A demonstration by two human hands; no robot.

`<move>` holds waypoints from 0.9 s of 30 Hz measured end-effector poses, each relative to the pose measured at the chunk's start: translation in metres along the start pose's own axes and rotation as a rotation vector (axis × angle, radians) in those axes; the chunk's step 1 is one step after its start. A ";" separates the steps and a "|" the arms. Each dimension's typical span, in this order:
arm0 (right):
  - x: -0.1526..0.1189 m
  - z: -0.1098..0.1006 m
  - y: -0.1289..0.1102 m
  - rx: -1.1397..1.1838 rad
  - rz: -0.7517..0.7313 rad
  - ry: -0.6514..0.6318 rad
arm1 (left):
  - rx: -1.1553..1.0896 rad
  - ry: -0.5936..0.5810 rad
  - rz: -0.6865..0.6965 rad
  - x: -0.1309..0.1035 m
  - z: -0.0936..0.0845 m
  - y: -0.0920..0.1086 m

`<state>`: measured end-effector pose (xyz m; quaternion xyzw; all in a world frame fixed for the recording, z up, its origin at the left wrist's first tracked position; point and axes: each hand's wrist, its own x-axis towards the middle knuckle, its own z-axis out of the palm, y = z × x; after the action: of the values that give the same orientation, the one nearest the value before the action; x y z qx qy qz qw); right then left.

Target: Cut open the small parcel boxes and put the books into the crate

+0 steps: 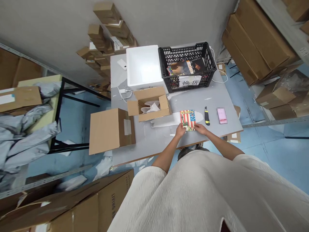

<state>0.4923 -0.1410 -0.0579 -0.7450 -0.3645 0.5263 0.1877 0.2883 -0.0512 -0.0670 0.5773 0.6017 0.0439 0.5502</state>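
Observation:
A book (187, 119) with red and white stripes, a blue starred patch and a green statue on its cover is at the front part of the grey table (149, 145). My left hand (180, 130) grips its lower left corner, and my right hand (200, 128) grips the lower right one. To the right of the book lie a black and yellow utility knife (207, 116) and a pink, blurred item (221, 115). An open cardboard box (154, 114) with white paper inside stands left of the book.
Behind are a white foam box (145, 66) and a black crate (188, 84) of books. A larger carton (105, 130) overhangs the table's left edge. A rack with grey parcels (26, 135) stands far left; big cartons (260, 38) are on the right.

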 end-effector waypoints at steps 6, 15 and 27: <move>0.006 0.002 0.002 0.085 0.026 0.065 | 0.019 -0.016 0.006 -0.005 0.003 -0.004; 0.011 0.010 -0.001 0.214 0.172 0.173 | -0.002 -0.026 -0.007 -0.011 -0.001 -0.008; 0.020 0.027 0.004 0.403 0.243 0.219 | 0.006 -0.033 0.099 -0.016 0.011 -0.017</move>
<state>0.4724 -0.1312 -0.0835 -0.7835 -0.1376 0.5230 0.3060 0.2806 -0.0754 -0.0730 0.6087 0.5632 0.0597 0.5557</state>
